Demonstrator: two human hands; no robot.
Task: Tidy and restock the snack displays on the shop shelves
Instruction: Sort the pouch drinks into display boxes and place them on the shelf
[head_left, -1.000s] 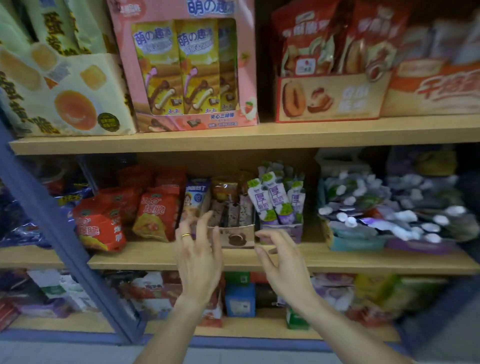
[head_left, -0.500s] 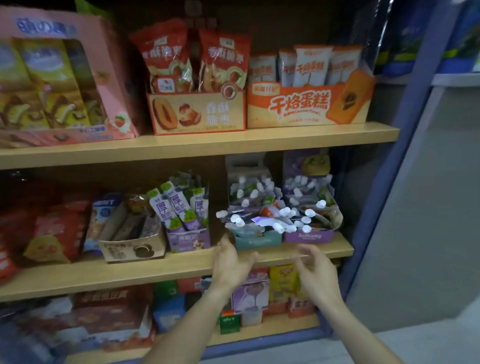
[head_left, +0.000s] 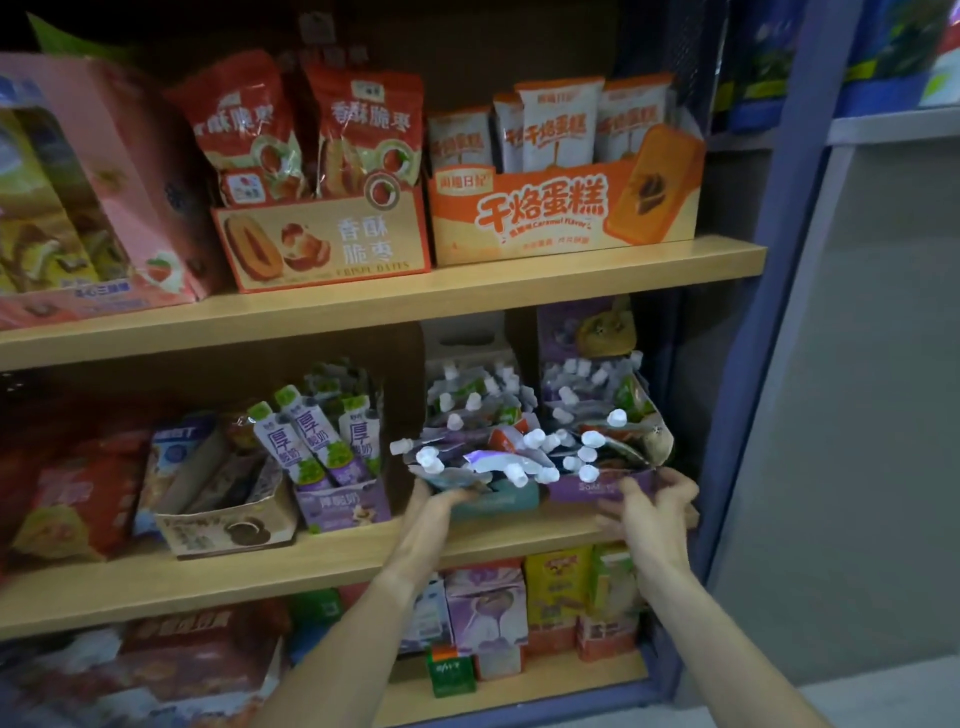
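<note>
Two display boxes of white-capped spout pouches stand side by side at the right end of the middle shelf (head_left: 332, 558): a teal box (head_left: 511, 500) and a purple box (head_left: 587, 488). Loose pouches (head_left: 498, 457) spill forward over both fronts. My left hand (head_left: 439, 501) grips the teal box's front left corner from below. My right hand (head_left: 657, 506) holds the purple box's front right corner, fingers curled on its edge.
Left of them stand a purple yogurt-stick box (head_left: 343, 506) and a torn cardboard tray (head_left: 228, 527). The upper shelf carries a date-snack box (head_left: 322, 244) and an orange cake box (head_left: 561, 213). A blue upright post (head_left: 743, 364) bounds the shelf's right side. More boxes fill the bottom shelf.
My view swung right along the shelf. Both hands moved from the cardboard tray area to the pouch boxes and closed on their front corners.
</note>
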